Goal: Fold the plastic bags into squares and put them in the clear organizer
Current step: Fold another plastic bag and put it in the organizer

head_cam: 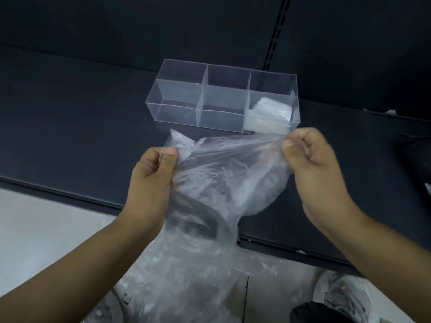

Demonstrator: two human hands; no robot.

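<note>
The left hand (151, 173) and right hand (310, 155) pinch the plastic bag (221, 180) between thumb and curled fingers, probably stretching it flat for folding.

A dark shelf (70, 136) runs left to right, its front edge slanting toward the near right. A clear organizer (177, 89) stands on it, far and about the middle. A small white scrap (384, 111) lies on the shelf at the far right. Below, crumpled bags (186, 294) lie heaped on the pale floor (46, 229), near the middle.
</note>
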